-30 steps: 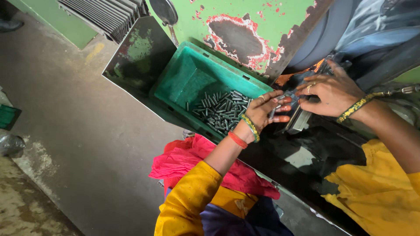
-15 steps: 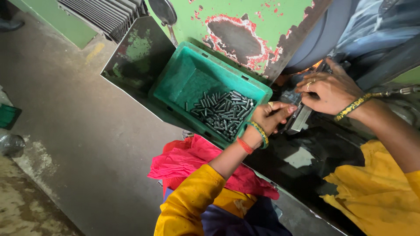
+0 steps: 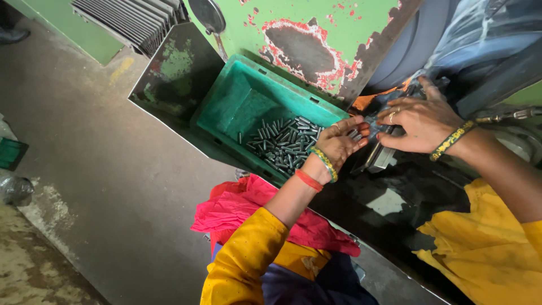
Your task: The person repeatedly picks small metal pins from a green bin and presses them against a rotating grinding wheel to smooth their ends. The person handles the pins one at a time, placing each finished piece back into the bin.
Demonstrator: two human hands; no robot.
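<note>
Left hand (image 3: 339,144) over pins (image 3: 285,144) (green crate (image 3: 237,101)); right hand (image 3: 420,118) beside.

Left hand (image 3: 339,144) lifted from the bin's metal pins (image 3: 285,144), fingers now spread beside the right hand (image 3: 420,118)

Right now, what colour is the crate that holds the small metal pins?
Green, a teal shade; the crate shows best in the head view, beside the left hand.

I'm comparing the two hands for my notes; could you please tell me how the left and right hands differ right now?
The left hand is at the green crate's rim beside the metal pins; the right hand rests farther in on the dark machine part. The left wrist has red and green bangles, the right a yellow-green one. Both have yellow sleeves, and their fingertips nearly meet.
</note>
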